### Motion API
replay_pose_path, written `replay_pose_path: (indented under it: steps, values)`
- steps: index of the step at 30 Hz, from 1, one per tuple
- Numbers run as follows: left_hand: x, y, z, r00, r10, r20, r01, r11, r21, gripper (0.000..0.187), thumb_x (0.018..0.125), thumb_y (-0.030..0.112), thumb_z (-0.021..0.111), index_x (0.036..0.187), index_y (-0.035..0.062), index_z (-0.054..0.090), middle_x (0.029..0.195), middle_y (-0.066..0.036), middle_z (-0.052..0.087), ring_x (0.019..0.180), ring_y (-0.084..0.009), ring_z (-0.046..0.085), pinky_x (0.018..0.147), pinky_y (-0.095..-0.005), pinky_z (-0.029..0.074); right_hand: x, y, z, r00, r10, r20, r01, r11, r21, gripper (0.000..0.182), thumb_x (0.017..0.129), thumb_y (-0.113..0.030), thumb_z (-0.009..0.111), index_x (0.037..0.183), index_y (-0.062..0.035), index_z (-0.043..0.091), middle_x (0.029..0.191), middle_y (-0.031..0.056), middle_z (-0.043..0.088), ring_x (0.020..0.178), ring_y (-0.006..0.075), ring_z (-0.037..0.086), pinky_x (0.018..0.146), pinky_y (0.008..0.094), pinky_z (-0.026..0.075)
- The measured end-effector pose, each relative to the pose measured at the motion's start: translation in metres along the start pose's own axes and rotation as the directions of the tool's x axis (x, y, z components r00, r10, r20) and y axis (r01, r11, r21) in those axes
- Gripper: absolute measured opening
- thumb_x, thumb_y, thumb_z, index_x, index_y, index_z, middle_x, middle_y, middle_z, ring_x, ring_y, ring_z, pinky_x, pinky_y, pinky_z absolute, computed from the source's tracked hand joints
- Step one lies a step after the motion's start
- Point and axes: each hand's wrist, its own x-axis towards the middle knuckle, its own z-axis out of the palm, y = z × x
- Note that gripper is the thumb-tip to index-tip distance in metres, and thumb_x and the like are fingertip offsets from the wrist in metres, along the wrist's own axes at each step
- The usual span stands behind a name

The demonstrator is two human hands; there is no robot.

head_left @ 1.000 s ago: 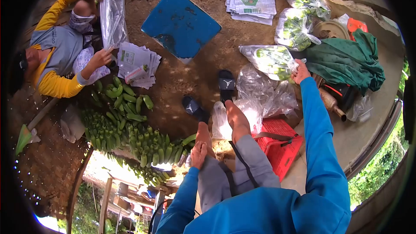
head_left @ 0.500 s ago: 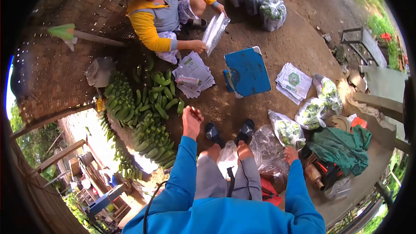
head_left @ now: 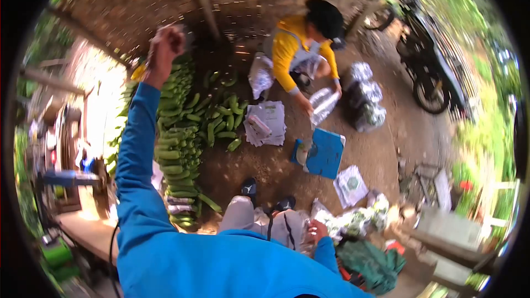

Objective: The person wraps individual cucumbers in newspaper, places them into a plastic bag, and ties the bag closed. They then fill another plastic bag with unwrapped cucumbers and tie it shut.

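Note:
My left hand (head_left: 165, 49) is raised at the upper left, above the far end of a pile of long green vegetables (head_left: 179, 157) that look like eggplants. It is smeared by motion, with fingers that look bent; whether it holds anything cannot be made out. Low beside my knee, my right hand (head_left: 317, 232) has its fingers partly spread and nothing visible in them. Close by lie clear plastic bags of green produce (head_left: 361, 218). Looser green vegetables (head_left: 223, 121) are scattered to the right of the pile.
Across from me a person in yellow sleeves (head_left: 285, 49) crouches, holding a clear plastic bag (head_left: 324, 104). Between us are a blue board-like stool (head_left: 326, 153) and printed sheets (head_left: 267, 121). Filled bags (head_left: 367, 94) stand by that person. A green cloth (head_left: 375, 265) lies right; a motorcycle (head_left: 433, 60) stands farther off.
My left hand has swung up and left, over the vegetable pile. My view has turned, bringing the motorcycle into sight. The other person leans further over with the plastic bag.

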Motion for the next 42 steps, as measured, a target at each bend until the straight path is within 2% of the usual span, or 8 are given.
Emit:
replay_pose_path:
  steps: [2,6,12,16,19,28,33,42]
  values:
    - [-0.043,0.018,-0.047,0.962,0.035,0.272,-0.135,0.923,0.360,0.029,0.095,0.035,0.046,0.080,0.0116,0.054,0.073,0.002,0.055,0.059,-0.0074,0.047,0.055,-0.0222,0.038,0.007,-0.012,-0.005,0.990,0.124,-0.068,-0.121,0.992,0.042,0.015,0.086,-0.028,0.060,0.084,-0.0137,0.058,0.067,-0.0003,0.054,0.053,0.0126,0.046,0.048,0.0297,0.039]
    - [-0.171,-0.011,-0.116,0.804,-0.574,0.159,0.338,0.659,0.672,0.033,0.093,0.038,0.048,0.084,0.0079,0.058,0.072,0.003,0.054,0.063,-0.0074,0.049,0.056,-0.0245,0.041,0.022,-0.022,-0.041,0.980,0.200,0.011,-0.200,0.980,0.003,0.019,0.084,-0.031,0.059,0.084,-0.0124,0.056,0.070,0.0015,0.054,0.058,0.0169,0.048,0.054,0.0358,0.042]
    - [-0.427,-0.138,-0.134,0.732,-0.680,-0.055,0.650,0.670,0.359,0.029,0.087,0.034,0.051,0.080,0.0067,0.059,0.069,0.000,0.056,0.060,-0.0097,0.051,0.052,-0.0251,0.041,-0.014,-0.059,0.017,0.993,0.023,-0.118,-0.055,0.958,-0.280,0.021,0.084,-0.032,0.062,0.087,-0.0117,0.057,0.076,0.0052,0.057,0.062,0.0202,0.052,0.056,0.0358,0.048]
    - [-0.586,-0.181,-0.099,0.379,-0.791,-0.481,0.909,0.417,0.031,0.035,0.081,0.041,0.053,0.082,0.0064,0.059,0.071,-0.003,0.058,0.056,-0.0111,0.051,0.046,-0.0245,0.039,0.057,-0.094,0.018,0.937,0.338,0.093,-0.254,0.837,-0.485,0.022,0.083,-0.035,0.065,0.085,-0.0139,0.059,0.073,0.0033,0.058,0.059,0.0182,0.053,0.053,0.0351,0.048]
    - [-0.696,-0.197,-0.067,0.206,-0.827,-0.523,0.958,0.280,-0.066,0.029,0.080,0.036,0.053,0.077,0.0077,0.060,0.065,-0.005,0.058,0.053,-0.0164,0.053,0.044,-0.0304,0.038,0.081,-0.146,0.047,0.942,0.332,0.049,-0.243,0.774,-0.584,0.021,0.082,-0.035,0.066,0.082,-0.0156,0.060,0.072,0.0000,0.057,0.057,0.0159,0.051,0.049,0.0327,0.044]
    - [-0.747,-0.188,0.000,0.112,-0.776,-0.621,0.678,0.516,-0.523,0.021,0.081,0.026,0.055,0.072,0.0073,0.054,0.056,-0.002,0.049,0.041,-0.0109,0.042,0.036,-0.0259,0.030,0.112,-0.246,0.138,0.976,0.049,0.213,0.102,0.759,-0.643,0.028,0.084,-0.043,0.064,0.090,-0.0161,0.061,0.074,-0.0025,0.057,0.062,0.0149,0.052,0.050,0.0315,0.044]
    - [-0.744,-0.186,0.020,0.268,-0.728,-0.631,0.699,0.597,-0.393,0.031,0.082,0.036,0.050,0.083,0.0060,0.057,0.071,-0.004,0.056,0.052,-0.0116,0.050,0.044,-0.0251,0.037,0.093,-0.213,0.147,0.978,0.154,0.142,0.007,0.654,-0.756,0.025,0.083,-0.041,0.065,0.087,-0.0164,0.060,0.069,-0.0023,0.053,0.056,0.0138,0.048,0.048,0.0315,0.042]
    - [-0.794,-0.208,-0.025,0.057,-0.876,-0.478,0.674,0.387,-0.630,0.024,0.079,0.031,0.051,0.077,0.0073,0.055,0.063,-0.003,0.053,0.045,-0.0132,0.046,0.038,-0.0274,0.035,0.034,-0.110,0.131,0.914,0.404,0.028,-0.206,0.524,-0.826,0.028,0.084,-0.039,0.062,0.089,-0.0126,0.058,0.072,0.0001,0.053,0.056,0.0146,0.046,0.054,0.0323,0.040]
